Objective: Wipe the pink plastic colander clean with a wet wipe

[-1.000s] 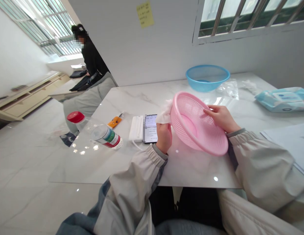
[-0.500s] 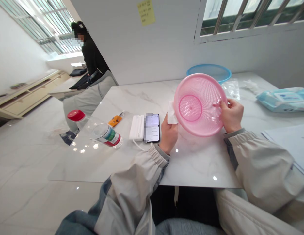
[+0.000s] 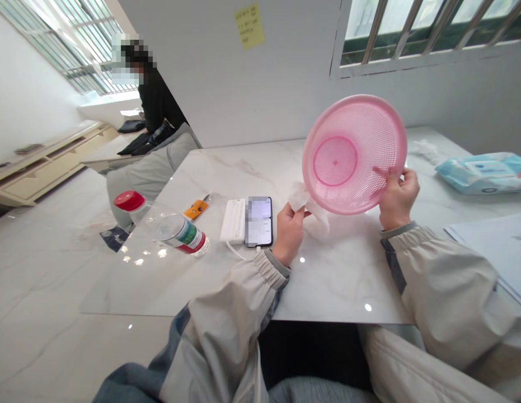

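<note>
A pink plastic basket (image 3: 336, 162) with a mesh wall is tilted up above the table, its open side facing me. My right hand (image 3: 398, 197) is closed on its right rim, fingers behind and thumb inside against the mesh. Just left of the basket's lower rim, my left hand (image 3: 289, 232) pinches a crumpled white wipe (image 3: 317, 224). Part of the wipe hangs down behind the fingers, under the rim. Whether the wipe touches the basket I cannot tell.
On the marble-patterned table (image 3: 247, 168) are a phone (image 3: 260, 221), a white power bank (image 3: 233, 221), an orange item (image 3: 196, 209) and a bottle (image 3: 184, 234) with a red cap. A wipes pack (image 3: 482, 172) and papers (image 3: 493, 249) lie right. Another person (image 3: 159, 103) is at far left.
The pink basket has risen and shifted right, away from my left hand, hiding the blue basket behind it. More of the wipe now shows, hanging loose from my left fingers.
</note>
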Demonstrator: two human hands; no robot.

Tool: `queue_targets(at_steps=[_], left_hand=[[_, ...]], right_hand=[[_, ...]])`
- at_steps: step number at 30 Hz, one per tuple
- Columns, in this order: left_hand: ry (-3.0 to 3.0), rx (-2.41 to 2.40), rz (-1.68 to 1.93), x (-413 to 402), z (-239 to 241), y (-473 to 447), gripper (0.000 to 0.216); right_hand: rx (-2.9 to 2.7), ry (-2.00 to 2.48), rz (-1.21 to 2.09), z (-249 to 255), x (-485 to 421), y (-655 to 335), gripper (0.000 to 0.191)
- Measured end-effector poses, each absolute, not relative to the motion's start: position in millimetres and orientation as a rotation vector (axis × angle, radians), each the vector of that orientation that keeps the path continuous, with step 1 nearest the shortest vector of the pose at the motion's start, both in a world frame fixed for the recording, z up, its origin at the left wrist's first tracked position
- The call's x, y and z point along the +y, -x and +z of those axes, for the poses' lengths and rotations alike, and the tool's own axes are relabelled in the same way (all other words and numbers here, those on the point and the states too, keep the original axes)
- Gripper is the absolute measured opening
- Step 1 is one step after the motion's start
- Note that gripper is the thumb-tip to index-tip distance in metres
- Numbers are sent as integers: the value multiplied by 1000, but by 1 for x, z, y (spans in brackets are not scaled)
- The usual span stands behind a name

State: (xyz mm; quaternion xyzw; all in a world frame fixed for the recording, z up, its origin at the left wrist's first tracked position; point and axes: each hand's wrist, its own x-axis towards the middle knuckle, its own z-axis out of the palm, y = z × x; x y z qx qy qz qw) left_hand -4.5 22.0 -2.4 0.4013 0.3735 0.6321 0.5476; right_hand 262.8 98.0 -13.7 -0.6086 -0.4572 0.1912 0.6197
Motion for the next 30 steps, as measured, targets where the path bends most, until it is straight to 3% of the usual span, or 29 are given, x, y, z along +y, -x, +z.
queue_targets(at_steps=[4, 9, 15, 18, 30], left_hand=[[-943, 851, 1489, 21, -4, 6, 34], [-960, 764, 1469, 20, -5, 4, 57], [-733, 815, 1428, 19, 3, 2, 25], [-718, 802, 1443, 19, 8, 3, 19], [-855, 768, 1426, 22, -2, 3, 39]], right_hand=[[-768, 1287, 423, -6, 96, -252, 49], [-694, 1185, 644, -6, 97, -245, 55], [-715, 1111, 630, -8, 97, -245, 50], [-738, 1155, 639, -5, 90, -240, 47], [-1053, 1043, 493, -2, 78, -232, 32]])
